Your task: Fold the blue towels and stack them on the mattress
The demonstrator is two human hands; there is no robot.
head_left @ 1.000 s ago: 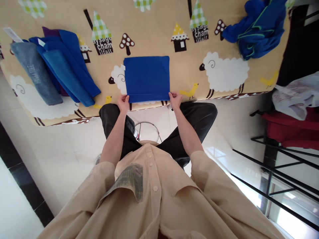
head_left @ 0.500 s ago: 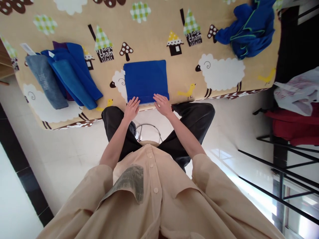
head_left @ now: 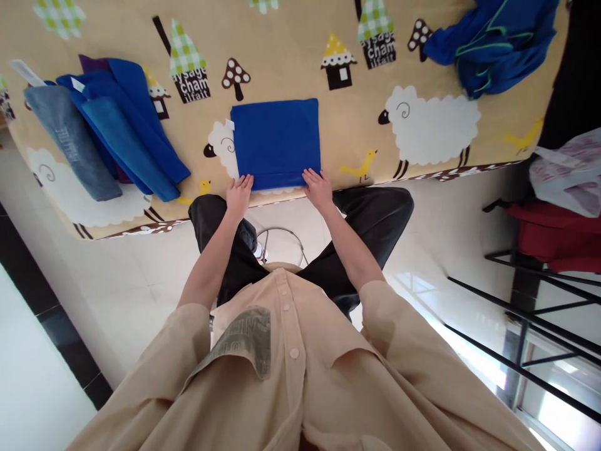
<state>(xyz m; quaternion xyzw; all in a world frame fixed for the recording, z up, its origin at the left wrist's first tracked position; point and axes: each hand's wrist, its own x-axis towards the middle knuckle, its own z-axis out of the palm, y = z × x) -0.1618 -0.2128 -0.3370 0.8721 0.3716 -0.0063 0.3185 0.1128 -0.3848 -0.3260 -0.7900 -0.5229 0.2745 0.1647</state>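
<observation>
A folded blue cloth, flat and roughly rectangular, lies at the near edge of the patterned table cover, a small white tag at its left side. My left hand touches its near left corner, fingers laid out on the fabric. At the near right corner rests my right hand, its fingers likewise stretched and slightly apart. No grip on the cloth shows in either hand; the thumbs are hard to make out.
Rolled cloths, a grey-blue one and a blue one, lie at the left. A crumpled blue garment with green trim sits at the far right. Beyond the table are a black metal rack, a red cloth and a plastic bag.
My hands have moved apart along the near edge of the blue cloth, out to its corners. The cloth keeps its folded shape. The camera view has shifted slightly.
</observation>
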